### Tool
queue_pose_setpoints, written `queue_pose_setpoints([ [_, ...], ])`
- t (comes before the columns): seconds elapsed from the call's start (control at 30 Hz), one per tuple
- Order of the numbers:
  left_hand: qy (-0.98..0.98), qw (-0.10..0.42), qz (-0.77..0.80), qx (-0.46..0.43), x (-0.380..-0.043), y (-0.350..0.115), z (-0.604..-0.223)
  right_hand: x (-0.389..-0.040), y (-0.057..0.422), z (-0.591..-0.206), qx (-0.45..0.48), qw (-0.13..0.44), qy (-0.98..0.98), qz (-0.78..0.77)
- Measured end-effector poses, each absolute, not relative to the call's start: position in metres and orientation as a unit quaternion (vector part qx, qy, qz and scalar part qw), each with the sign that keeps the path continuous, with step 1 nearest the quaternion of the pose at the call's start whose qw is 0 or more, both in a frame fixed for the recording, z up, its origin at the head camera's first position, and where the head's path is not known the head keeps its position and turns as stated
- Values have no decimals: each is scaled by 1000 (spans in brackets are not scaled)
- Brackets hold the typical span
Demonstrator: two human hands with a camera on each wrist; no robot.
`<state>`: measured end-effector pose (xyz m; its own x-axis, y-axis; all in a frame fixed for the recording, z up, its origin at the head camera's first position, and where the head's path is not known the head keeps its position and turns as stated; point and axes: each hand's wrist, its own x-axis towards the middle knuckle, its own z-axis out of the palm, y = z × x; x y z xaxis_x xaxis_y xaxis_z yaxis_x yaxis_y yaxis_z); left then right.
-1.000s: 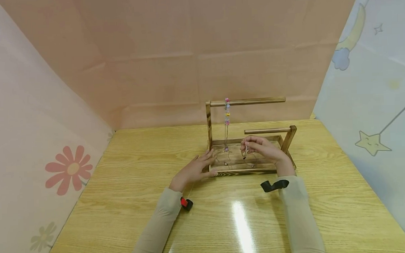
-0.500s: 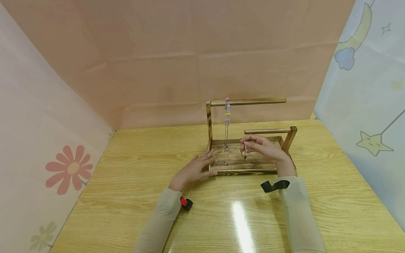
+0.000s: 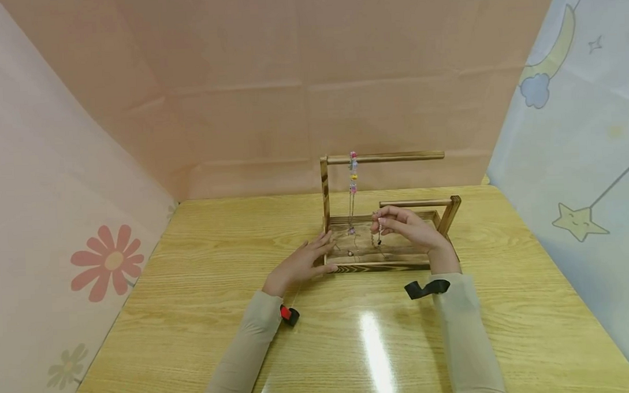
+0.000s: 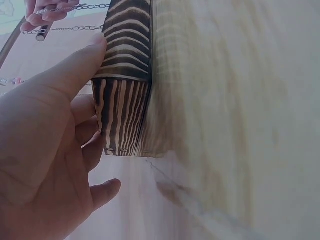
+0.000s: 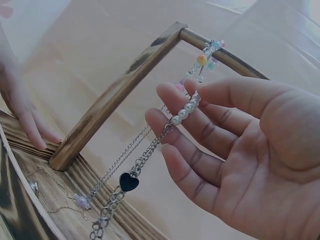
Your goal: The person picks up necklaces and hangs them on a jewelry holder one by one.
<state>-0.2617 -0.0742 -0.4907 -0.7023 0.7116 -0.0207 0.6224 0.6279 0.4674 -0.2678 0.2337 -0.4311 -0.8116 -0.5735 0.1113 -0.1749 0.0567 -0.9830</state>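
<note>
My right hand (image 3: 406, 228) pinches a bracelet (image 5: 183, 115) of white pearls and silver chain between thumb and fingers. From it hangs a black heart charm (image 5: 129, 182), above the tray of a dark-grained wooden jewelry stand (image 3: 387, 267). My left hand (image 3: 299, 263) rests on the tray's left front corner. Its thumb lies along the front wall, and its fingers reach over the left side without curling. On the upper bar (image 3: 407, 157) hangs a colorful beaded necklace (image 3: 353, 176), its silver chain and a lilac pendant (image 5: 82, 201) trailing down to the tray.
A lower bar (image 3: 413, 203) juts leftward from the right post, just above my right hand. A fine gold chain (image 5: 56, 180) lies in the tray's left part, near a small round pendant (image 3: 350, 253). The wooden table (image 3: 217, 234) meets fabric backdrops on three sides.
The hanging bracelet's wide loop over the tray has narrowed into close-hanging strands. My right hand has risen very slightly; my left hand keeps its place on the tray.
</note>
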Motion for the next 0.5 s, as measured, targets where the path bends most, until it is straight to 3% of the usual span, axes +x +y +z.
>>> queue_pose_setpoints([
  [0.5, 893, 117, 231, 369, -262, -74, -489, -266, 223, -425, -274, 140, 698, -647],
])
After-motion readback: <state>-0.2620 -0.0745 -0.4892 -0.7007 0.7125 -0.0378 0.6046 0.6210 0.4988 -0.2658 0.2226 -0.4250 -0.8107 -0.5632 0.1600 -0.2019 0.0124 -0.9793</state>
